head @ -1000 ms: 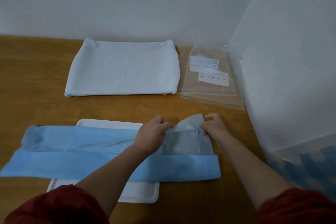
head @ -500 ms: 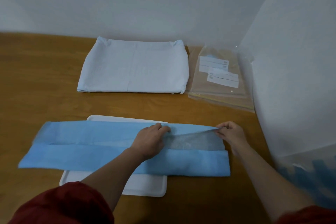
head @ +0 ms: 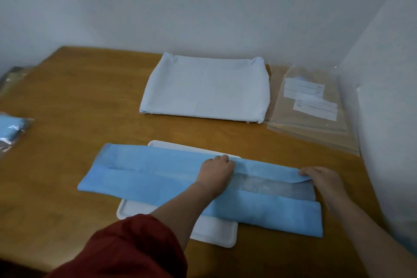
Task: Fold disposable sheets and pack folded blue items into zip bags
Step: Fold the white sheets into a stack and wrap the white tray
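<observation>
A long blue disposable sheet [head: 158,171] lies across the wooden table, folded into a strip over a white tray [head: 216,236]. My left hand [head: 215,171] grips the strip's far flap near the middle. My right hand [head: 320,177] pinches the same flap at its right end, holding it a little above a greyish inner layer. A stack of empty zip bags [head: 309,106] lies at the back right. One packed zip bag [head: 11,128] with a blue item sits at the far left edge.
A large folded white pack [head: 205,90] lies at the back of the table [head: 74,101]. A white wall stands close on the right, with a clear bag of blue items at the lower right corner.
The raised right flap has been pulled out to the right and lowered toward the strip. My right hand moved right along it. The camera view has shifted left.
</observation>
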